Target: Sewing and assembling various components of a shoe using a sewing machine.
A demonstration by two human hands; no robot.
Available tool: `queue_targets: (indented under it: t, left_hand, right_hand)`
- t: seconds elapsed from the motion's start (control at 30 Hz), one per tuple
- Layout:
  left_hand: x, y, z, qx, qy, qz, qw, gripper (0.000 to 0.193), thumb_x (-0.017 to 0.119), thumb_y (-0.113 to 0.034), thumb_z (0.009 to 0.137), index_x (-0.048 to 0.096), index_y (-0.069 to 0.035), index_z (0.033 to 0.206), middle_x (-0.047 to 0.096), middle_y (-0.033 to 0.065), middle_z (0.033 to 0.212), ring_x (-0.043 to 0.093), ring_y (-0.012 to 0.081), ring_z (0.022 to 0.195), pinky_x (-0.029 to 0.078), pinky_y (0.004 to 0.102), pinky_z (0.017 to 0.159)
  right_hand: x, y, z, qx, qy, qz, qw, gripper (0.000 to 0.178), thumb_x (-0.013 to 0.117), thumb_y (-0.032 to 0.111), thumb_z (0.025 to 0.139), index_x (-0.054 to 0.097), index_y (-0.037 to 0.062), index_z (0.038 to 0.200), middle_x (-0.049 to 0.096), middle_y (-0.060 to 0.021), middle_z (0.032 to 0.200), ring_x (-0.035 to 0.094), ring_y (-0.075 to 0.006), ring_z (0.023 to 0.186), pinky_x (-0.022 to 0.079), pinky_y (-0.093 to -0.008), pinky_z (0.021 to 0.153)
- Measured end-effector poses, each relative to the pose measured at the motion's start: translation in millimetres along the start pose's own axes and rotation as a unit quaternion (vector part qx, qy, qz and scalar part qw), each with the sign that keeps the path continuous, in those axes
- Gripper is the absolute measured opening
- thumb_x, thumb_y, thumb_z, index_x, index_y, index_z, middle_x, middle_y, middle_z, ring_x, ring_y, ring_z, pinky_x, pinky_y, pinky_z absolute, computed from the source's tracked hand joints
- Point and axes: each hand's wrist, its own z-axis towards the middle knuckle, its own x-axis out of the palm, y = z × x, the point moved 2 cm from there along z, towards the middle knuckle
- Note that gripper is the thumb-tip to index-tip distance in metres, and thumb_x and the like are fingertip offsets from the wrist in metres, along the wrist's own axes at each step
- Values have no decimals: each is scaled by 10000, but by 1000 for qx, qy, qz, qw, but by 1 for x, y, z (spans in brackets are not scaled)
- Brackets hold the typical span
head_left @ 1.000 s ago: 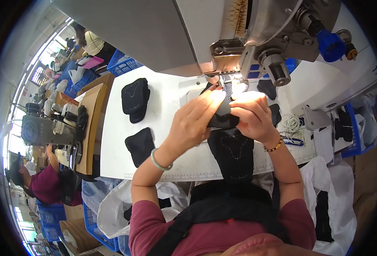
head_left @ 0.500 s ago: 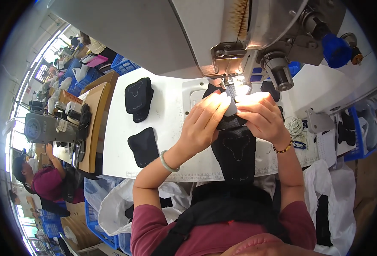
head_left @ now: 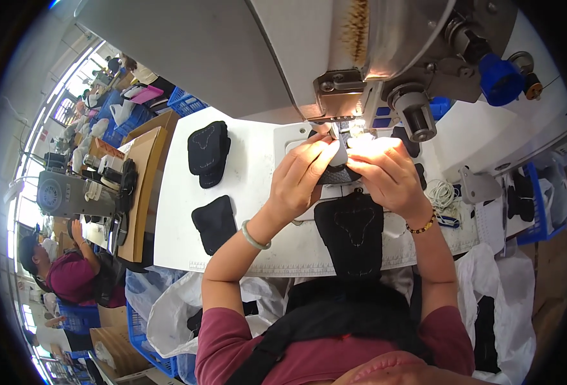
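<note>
Under the lit needle area of a sewing machine (head_left: 213, 58), both my hands pinch a dark textured fabric piece (head_left: 338, 176) with a small rounded grey patch (head_left: 340, 158) on it. My left hand (head_left: 299, 176) grips its left side, fingertips close to the presser foot. On the other side, my right hand (head_left: 391, 176) closes on the right edge, its fingertips washed out by the lamp. Nearer me, a black padded fabric piece (head_left: 354, 237) with a stitched outline lies at the table's front edge. The needle tip is lost in glare.
Black fabric pieces (head_left: 208, 151) are stacked on the white table (head_left: 258, 250) at left, with another black piece (head_left: 214, 224) nearer. Coiled cord (head_left: 442, 194) and a blue-handled tool (head_left: 448, 221) lie at right. White bags hang below. Another person (head_left: 72, 276) works at far left.
Bare table now shows between the piece in my hands and the stitched black piece in front. The hands have shifted slightly left and stay closed by the needle.
</note>
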Motion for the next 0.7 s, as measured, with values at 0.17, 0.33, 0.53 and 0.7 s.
queue_targets:
  t: [0.17, 0.33, 0.53, 0.7]
  left_hand:
    - [4, 9, -1, 30, -27, -6, 999, 382, 580, 90, 687, 606, 45, 1065, 598, 156, 1048, 615, 318, 987, 521, 358, 817]
    - [9, 19, -4, 38, -42, -12, 998, 360, 583, 90, 711, 611, 33, 1066, 605, 152, 1057, 622, 305, 969, 526, 350, 797]
    - [13, 24, -3, 13, -63, -21, 998, 360, 609, 105, 691, 615, 31, 1043, 626, 162, 1045, 631, 303, 940, 533, 339, 777]
    - [16, 32, -6, -3, -70, -43, 997, 366, 630, 113, 664, 619, 37, 1023, 634, 169, 1022, 639, 317, 896, 535, 342, 764]
  right_hand:
    - [1, 0, 2, 11, -2, -7, 1000, 178, 629, 36, 743, 615, 32, 921, 633, -37, 961, 615, -170, 898, 451, -332, 809]
    - [5, -3, 4, 15, -18, -10, 1000, 189, 627, 29, 750, 622, 22, 939, 630, -47, 977, 610, -181, 904, 457, -342, 797]
    - [9, -5, 0, 35, -18, -18, 999, 204, 641, 34, 759, 628, 30, 962, 622, -52, 986, 595, -190, 871, 460, -331, 771]
    - [11, -2, 0, 42, -15, -29, 999, 234, 652, 50, 755, 626, 43, 987, 614, -40, 979, 581, -193, 869, 453, -340, 781]
